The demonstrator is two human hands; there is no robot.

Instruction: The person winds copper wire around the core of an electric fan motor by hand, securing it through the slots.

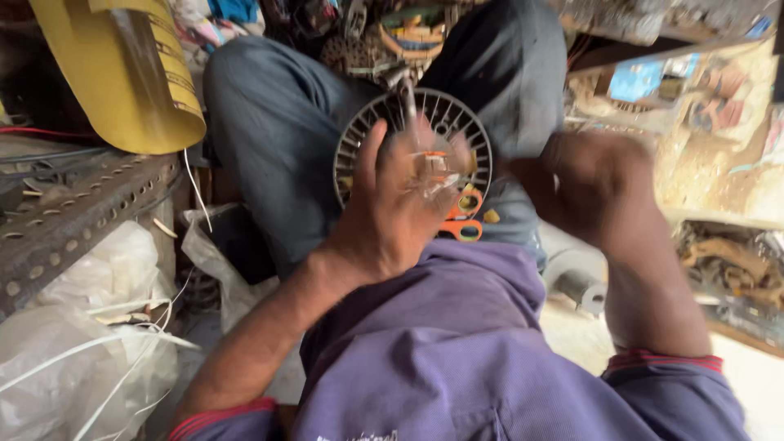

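A round grey slotted fan cover [359, 139] rests on my lap between my knees. My left hand [392, 208] lies over its middle, fingers closed on a small clear and orange part that is blurred. My right hand [592, 188] hovers just right of the cover, blurred by motion; whether it holds anything is unclear. Orange-handled scissors [461, 229] lie on my lap under the left hand.
A yellow curved sheet [122, 73] hangs at upper left above a perforated metal rack [73, 212]. Plastic bags [90, 327] with white strings fill the lower left. Cluttered shelves with scrap [727, 261] stand at right, and a grey cylinder [576, 282] sits by my right leg.
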